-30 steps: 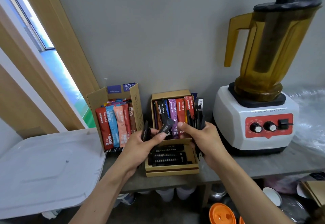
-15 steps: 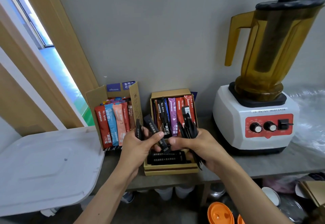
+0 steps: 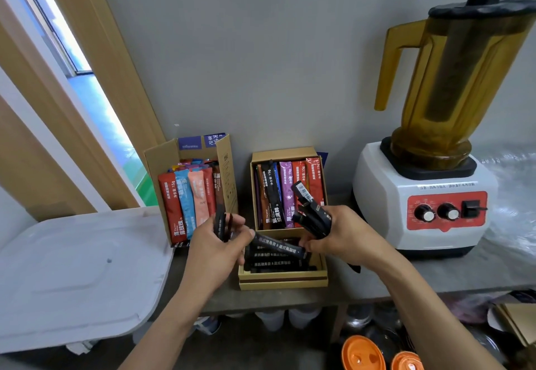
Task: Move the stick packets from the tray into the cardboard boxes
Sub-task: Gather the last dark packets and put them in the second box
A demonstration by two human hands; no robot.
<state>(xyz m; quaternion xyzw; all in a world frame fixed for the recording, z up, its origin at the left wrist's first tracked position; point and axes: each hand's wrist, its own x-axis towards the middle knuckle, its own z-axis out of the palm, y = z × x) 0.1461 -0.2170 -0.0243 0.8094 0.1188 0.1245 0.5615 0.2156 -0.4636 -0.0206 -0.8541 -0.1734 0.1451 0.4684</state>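
Observation:
My right hand [image 3: 345,236] grips a bundle of black stick packets [image 3: 311,213] over the low cardboard box [image 3: 282,281]. One black packet [image 3: 278,246] lies across between both hands, just above the black packets stacked in that low box. My left hand [image 3: 216,249] holds a few thin black packets [image 3: 222,224] upright and touches the end of the crossing packet. Behind stands a box [image 3: 288,153] of upright coloured packets. A taller open carton [image 3: 223,166] at the left holds red, blue and pink packets.
A white blender base with an amber jug [image 3: 420,195] stands right of the boxes on the grey shelf [image 3: 435,279]. A white plastic lid [image 3: 75,274] lies at the left. Orange lids [image 3: 362,353] and containers sit under the shelf.
Both hands have come lower toward the low box. The single black packet has tipped from upright to lying across between the hands, just over the stacked packets.

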